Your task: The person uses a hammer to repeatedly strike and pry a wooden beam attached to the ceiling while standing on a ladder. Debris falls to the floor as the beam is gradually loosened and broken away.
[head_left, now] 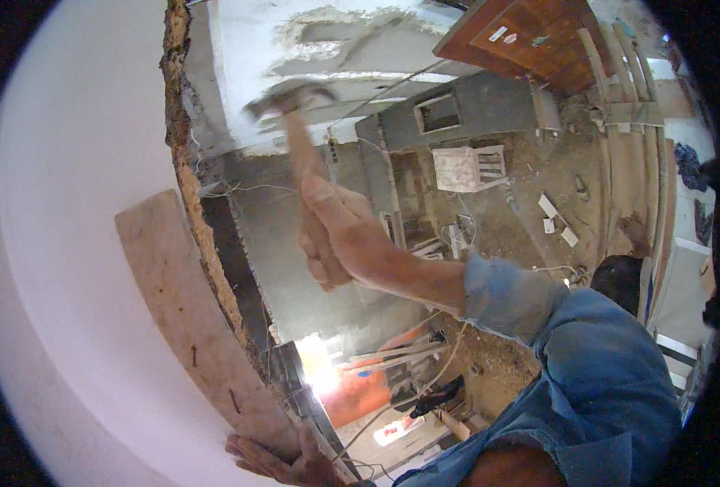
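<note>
A hammer (299, 146) is raised in my right hand (334, 235), its fingers closed around the wooden handle. The hammer's head is smeared by motion. Below and to the left, a long wooden board (185, 300) lies against a white surface (67, 268), alongside its rough broken edge. Two nails stick out of the board, an upper nail (195, 355) and a lower nail (234, 400). At the board's lower end is my left hand (283, 458), with fingers and thumb on either side of the wood.
Far below lies a dirt floor (530, 174) with scattered pieces and a pale wooden stool (465, 169). A brown wooden door panel (518, 40) is at the upper right, beside long poles (611, 65). A bright lamp (321, 377) glows near the board. Loose cables (449, 357) hang nearby.
</note>
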Demonstrator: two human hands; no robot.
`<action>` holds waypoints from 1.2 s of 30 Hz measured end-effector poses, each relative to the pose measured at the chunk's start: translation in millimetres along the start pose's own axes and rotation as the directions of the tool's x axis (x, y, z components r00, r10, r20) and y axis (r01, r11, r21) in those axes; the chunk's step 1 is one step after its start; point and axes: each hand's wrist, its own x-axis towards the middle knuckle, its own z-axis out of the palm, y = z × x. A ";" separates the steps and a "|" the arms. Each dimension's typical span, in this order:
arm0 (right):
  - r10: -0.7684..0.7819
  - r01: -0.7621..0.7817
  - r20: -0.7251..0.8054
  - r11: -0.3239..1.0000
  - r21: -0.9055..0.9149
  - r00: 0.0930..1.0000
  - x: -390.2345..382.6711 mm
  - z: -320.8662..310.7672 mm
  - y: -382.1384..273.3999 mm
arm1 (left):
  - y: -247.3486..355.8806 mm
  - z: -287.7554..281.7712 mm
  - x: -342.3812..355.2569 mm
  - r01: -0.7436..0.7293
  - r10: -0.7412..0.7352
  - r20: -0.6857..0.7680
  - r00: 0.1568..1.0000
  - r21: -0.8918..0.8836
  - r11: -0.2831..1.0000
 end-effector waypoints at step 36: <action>0.005 0.011 -0.098 0.987 0.161 0.995 33.2 -7.1 8.4 | -4.3 -6.2 1.0 -0.011 0.012 0.059 0.998 -0.031 0.999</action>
